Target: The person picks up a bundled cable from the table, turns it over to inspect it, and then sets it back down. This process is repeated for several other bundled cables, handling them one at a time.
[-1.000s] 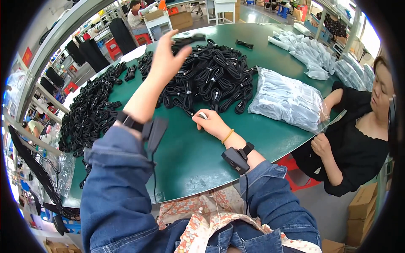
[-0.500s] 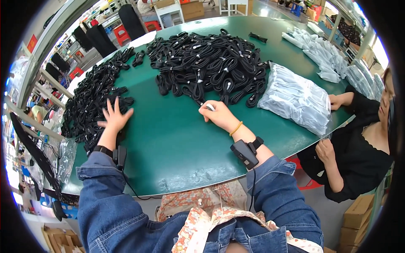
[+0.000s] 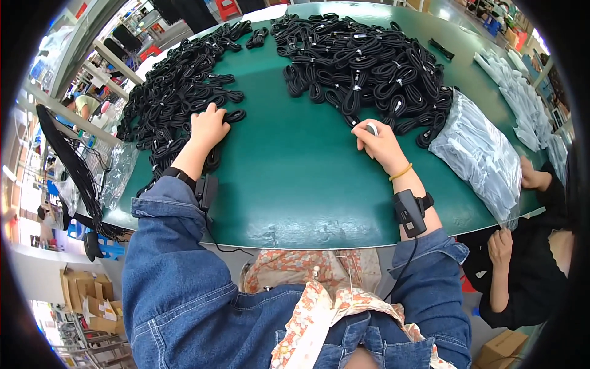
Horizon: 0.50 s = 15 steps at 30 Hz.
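Observation:
My left hand [image 3: 208,129] has its fingers bent down onto a coiled black cable bundle [image 3: 235,115] at the inner edge of the left pile [image 3: 179,86]. The undersides of its fingertips are hidden. My right hand [image 3: 382,149] is closed around a small whitish-grey object [image 3: 371,128], whose kind I cannot make out, as most of it is inside the fingers. Just beyond this hand lies the near edge of a larger heap of coiled black cables [image 3: 362,61] with light ties or labels. Both wrists wear black strapped devices with thin cords.
On the green table [image 3: 295,178], a clear bag of pale wrapped items [image 3: 482,150] stands to the right, held by another person's hand [image 3: 534,174]. More pale packets [image 3: 510,92] lie beyond it. Long black cords [image 3: 70,166] hang at the left, beside clear plastic [image 3: 120,172].
My left hand went from spread fingers to bent fingers on the cables at the left pile's edge. My right hand keeps its small object. The whole view has shifted.

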Tool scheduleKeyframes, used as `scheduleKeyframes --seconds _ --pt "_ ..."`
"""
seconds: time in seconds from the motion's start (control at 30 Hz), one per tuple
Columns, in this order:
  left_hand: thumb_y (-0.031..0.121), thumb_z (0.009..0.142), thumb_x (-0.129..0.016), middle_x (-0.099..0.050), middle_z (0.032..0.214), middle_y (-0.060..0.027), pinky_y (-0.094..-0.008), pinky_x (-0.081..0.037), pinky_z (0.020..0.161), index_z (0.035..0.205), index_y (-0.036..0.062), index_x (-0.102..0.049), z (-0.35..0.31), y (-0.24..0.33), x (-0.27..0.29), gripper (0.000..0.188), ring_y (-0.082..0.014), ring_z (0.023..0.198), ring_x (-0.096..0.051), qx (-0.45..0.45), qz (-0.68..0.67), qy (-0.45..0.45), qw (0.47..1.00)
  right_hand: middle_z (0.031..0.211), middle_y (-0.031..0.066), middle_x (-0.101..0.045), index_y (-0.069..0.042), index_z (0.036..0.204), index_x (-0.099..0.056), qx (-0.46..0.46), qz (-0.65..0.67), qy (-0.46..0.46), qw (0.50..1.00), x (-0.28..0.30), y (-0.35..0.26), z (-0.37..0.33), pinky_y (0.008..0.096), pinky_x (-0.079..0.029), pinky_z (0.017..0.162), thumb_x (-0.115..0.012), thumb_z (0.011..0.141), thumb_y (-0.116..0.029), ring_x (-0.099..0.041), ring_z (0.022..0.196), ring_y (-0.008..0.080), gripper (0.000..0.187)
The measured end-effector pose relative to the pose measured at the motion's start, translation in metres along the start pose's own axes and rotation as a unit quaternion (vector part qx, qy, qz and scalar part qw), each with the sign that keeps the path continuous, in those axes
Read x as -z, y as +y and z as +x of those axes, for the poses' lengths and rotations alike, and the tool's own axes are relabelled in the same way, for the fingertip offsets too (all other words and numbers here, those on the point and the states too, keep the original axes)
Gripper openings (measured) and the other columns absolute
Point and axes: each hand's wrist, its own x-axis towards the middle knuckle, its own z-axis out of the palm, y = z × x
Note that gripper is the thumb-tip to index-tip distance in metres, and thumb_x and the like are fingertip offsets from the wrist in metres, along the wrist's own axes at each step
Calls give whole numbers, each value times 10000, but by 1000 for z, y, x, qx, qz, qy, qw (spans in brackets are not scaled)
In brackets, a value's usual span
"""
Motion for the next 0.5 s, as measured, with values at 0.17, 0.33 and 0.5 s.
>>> scheduleKeyframes --seconds 0.17,0.33,0.5 --pt "158 698 -588 -539 866 -60 -387 -433 674 923 50 -558 9 0 30 251 -245 760 -565 20 -64 121 990 540 -8 -501 -41 783 -555 15 -9 -9 1000 -6 -3 0 153 -266 375 -552 776 -176 -362 416 16 135" --pt "82 741 -582 -526 928 -65 -332 -446 724 955 7 -510 -6 39 75 238 -198 828 -547 117 -675 110 720 622 7 -523 -25 856 -560 65 -61 -19 996 -19 2 -7 151 -297 424 -546 778 -161 -392 467 17 157" --pt "-6 692 -613 -547 953 -118 -313 -451 784 977 2 -492 -56 115 101 309 -201 846 -557 57 -914 36 400 822 46 -542 -3 1038 -504 110 8 -74 991 -37 -39 -20 173 -364 570 -559 748 -94 -471 638 48 309"
